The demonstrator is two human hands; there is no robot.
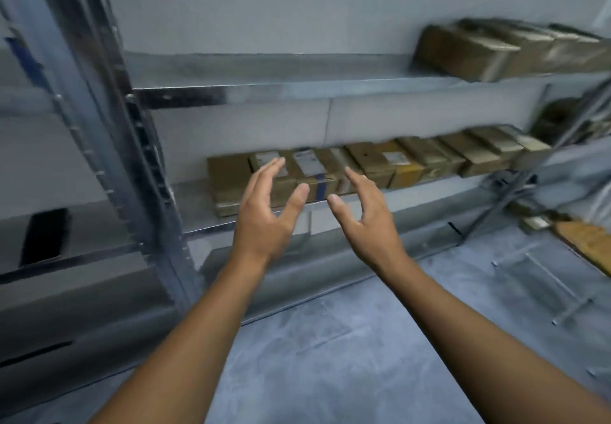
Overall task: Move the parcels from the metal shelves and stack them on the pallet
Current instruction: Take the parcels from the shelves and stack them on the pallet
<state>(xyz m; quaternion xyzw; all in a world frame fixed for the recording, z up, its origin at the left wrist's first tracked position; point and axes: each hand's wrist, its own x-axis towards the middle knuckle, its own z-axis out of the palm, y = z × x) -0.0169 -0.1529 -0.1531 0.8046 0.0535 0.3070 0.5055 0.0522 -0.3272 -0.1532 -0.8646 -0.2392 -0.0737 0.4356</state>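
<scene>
A row of brown cardboard parcels (373, 162) lies on the lower metal shelf (198, 205), several with white labels. Both my arms reach out toward the left end of that row. My left hand (264, 212) is held up with fingers spread, in front of a labelled parcel (287, 175) with blue tape, holding nothing. My right hand (367, 215) faces it, fingers loosely spread and empty, a parcel's width away. More parcels (489, 50) sit on the upper shelf (297, 83) at the right. The image is blurred by motion.
A steel upright (99, 109) of the rack stands at the left, with a grey cabinet surface (66, 291) beyond it. A diagonal brace (515, 189) crosses the rack's right end. The grey floor (330, 341) lies below, with a wooden board (588, 245) at the far right.
</scene>
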